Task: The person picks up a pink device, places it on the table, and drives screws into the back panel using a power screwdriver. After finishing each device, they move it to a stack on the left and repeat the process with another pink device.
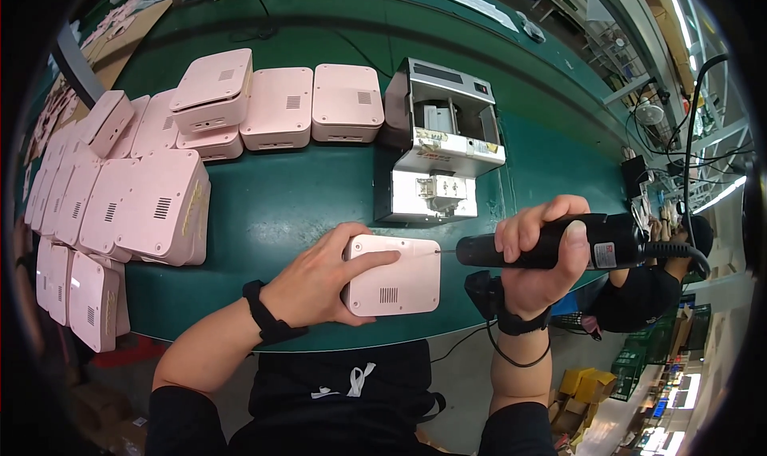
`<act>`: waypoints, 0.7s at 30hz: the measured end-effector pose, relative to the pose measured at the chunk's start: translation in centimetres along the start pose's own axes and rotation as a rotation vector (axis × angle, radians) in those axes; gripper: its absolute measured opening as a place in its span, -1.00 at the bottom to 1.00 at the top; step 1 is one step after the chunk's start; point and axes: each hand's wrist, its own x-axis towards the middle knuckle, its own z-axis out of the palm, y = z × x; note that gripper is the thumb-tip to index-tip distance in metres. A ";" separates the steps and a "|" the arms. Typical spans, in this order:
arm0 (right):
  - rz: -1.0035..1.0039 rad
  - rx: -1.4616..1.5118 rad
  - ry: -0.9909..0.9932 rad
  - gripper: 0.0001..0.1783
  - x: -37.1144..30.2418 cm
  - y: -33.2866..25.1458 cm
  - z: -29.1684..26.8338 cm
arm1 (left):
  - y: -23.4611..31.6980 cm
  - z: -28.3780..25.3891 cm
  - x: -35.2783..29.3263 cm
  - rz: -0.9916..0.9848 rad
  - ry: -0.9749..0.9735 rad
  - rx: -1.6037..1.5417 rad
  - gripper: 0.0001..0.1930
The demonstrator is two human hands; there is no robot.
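Note:
A pale pink plastic box [411,280] with vent slots and corner holes lies near the front edge of the green bench. My left hand [323,272] grips it from the left side, index finger laid across its top. In my right hand [547,244] is a black electric screwdriver [603,240], held level with my fingers wrapped round its body. Its thin bit points left and reaches the box's upper right corner; whether the tip sits in the hole there is too small to tell. Behind the box stands a silver and black screw feeder [447,148].
Several similar pink boxes stand in a row at the back [347,101] and in stacks at the left [160,208]. The screwdriver's black cable [687,160] hangs down at the right. Another person [655,288] is at the far right, by the green bench [296,188].

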 end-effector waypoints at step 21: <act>-0.044 0.059 0.048 -0.72 2.0 -2.1 0.8 | 0.4 0.1 -0.3 0.013 -0.005 -0.007 -0.09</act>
